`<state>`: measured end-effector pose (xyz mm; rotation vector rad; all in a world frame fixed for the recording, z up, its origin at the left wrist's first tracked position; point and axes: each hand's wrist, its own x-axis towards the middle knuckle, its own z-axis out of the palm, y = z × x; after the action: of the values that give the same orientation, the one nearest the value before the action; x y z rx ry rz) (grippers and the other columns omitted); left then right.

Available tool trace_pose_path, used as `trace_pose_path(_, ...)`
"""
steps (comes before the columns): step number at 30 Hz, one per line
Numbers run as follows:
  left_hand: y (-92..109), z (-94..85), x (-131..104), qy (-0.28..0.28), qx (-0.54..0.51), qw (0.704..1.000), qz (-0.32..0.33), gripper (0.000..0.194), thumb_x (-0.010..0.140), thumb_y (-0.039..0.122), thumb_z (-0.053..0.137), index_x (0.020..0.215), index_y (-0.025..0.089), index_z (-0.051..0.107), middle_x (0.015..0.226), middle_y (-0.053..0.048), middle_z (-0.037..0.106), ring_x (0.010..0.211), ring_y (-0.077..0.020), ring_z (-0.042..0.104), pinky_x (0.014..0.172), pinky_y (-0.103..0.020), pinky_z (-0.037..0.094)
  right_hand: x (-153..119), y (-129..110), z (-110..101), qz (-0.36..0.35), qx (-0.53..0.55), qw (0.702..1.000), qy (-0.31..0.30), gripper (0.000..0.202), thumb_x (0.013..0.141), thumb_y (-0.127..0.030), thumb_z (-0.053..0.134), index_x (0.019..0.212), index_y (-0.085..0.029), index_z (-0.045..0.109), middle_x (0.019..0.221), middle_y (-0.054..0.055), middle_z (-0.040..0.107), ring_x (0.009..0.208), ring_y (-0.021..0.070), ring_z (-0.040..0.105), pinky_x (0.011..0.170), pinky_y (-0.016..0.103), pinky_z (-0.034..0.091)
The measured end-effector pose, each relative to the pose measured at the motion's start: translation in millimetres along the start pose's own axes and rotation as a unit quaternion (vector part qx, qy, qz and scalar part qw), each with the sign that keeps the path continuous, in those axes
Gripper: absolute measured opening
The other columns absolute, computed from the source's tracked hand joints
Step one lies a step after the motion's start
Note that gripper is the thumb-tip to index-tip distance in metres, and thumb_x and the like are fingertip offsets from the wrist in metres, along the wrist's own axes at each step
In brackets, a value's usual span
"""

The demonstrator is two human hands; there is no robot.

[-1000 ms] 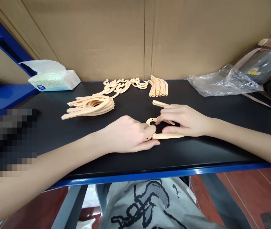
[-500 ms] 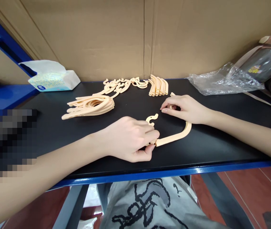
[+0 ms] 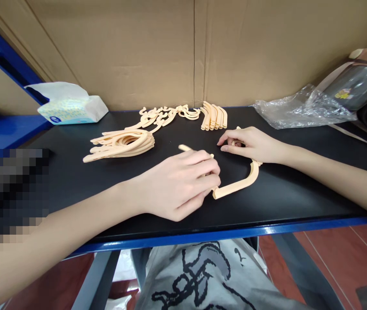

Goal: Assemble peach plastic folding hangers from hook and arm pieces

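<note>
My left hand (image 3: pixel 183 183) is closed, its fingers curled over a beige plastic hook piece (image 3: pixel 185 147), mostly hidden beneath it. Just past its fingertips lies the open end of a curved beige tube piece (image 3: pixel 235 187), which bends up toward my right hand (image 3: pixel 251 144). That hand rests on the table with its fingers curled round a small beige plastic piece (image 3: pixel 237 142), largely covered by the fingers. Whether this small piece joins the curved tube is hidden by the palm.
On the black table (image 3: pixel 286 189), a stack of long curved beige pieces (image 3: pixel 121 144) lies at left. Behind are a heap of small beige hooks (image 3: pixel 157 117) and a row of short tubes (image 3: pixel 214 116). A tissue pack (image 3: pixel 73 107) and clear plastic bag (image 3: pixel 302 110) flank them.
My left hand has shifted and turned palm-down over the hook piece, whose one end now shows beyond the knuckles. The tube's near end has come away from the left fingertips; my right hand barely moved.
</note>
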<state>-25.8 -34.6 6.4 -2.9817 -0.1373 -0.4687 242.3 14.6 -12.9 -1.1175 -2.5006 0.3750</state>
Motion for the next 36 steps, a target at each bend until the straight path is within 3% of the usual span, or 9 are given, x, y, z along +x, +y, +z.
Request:
trace_pose_path(4,-1.8,0.8,-0.2,-0.027,0.016,0.999,-0.028,0.03,0.086,-0.001,0.042,0.1,0.017,0.062,0.128,-0.011,0.062,0.127,-0.0277,0.051,0.104,-0.042,0.043,-0.3,1.6,0.8,-0.008,-0.006,1.0,-0.003,0.03,0.095,-0.045,0.052,0.099,-0.018,0.066,0.062,-0.003,0.06,0.056,0.013,0.055,0.062,0.027,0.039)
trace_pose_path(8,-4.6,4.3,-2.8,-0.026,0.027,0.998,-0.042,0.033,0.087,-0.005,0.041,0.1,0.017,0.062,0.131,-0.011,0.06,0.119,-0.0238,0.056,0.097,-0.036,0.048,-0.6,3.1,0.8,-0.009,-0.009,1.0,-0.004,0.031,0.095,-0.046,0.053,0.1,-0.018,0.067,0.062,-0.003,0.061,0.057,0.013,0.055,0.062,0.027,0.038)
trace_pose_path(17,-5.5,3.6,-3.0,-0.014,0.018,0.999,-0.045,0.027,0.095,0.004,0.037,0.095,0.014,0.061,0.124,-0.01,0.066,0.101,-0.0215,0.065,0.089,-0.033,0.052,-0.1,1.7,-0.2,-0.004,-0.011,1.0,-0.008,0.031,0.095,-0.045,0.052,0.101,-0.018,0.066,0.061,-0.004,0.057,0.055,0.012,0.051,0.06,0.026,0.036)
trace_pose_path(22,-3.1,-0.1,-2.3,-0.005,0.0,1.0,-0.031,0.03,0.1,0.016,0.035,0.092,0.013,0.063,0.118,-0.011,0.068,0.091,-0.0219,0.066,0.084,-0.035,0.053,-0.3,1.4,0.1,-0.005,-0.008,1.0,-0.007,0.029,0.095,-0.044,0.053,0.101,-0.018,0.065,0.059,-0.005,0.054,0.054,0.0115,0.049,0.059,0.026,0.035)
trace_pose_path(27,-1.8,2.1,-2.3,0.001,-0.005,0.999,-0.035,0.03,0.099,0.04,0.054,0.086,0.014,0.063,0.116,-0.009,0.069,0.088,-0.0215,0.066,0.081,-0.034,0.052,-0.6,1.7,-0.2,-0.005,-0.011,1.0,-0.009,0.03,0.095,-0.044,0.053,0.102,-0.018,0.065,0.061,-0.005,0.055,0.055,0.0117,0.05,0.06,0.026,0.036)
trace_pose_path(36,-4.4,3.6,-3.0,-0.009,0.005,0.999,-0.046,0.019,0.1,0.03,0.053,0.09,0.015,0.06,0.113,-0.008,0.069,0.092,-0.02,0.067,0.083,-0.031,0.051,-1.6,0.1,0.1,-0.003,-0.016,1.0,-0.008,0.034,0.095,-0.046,0.053,0.102,-0.016,0.066,0.061,-0.004,0.055,0.055,0.0116,0.05,0.06,0.026,0.036)
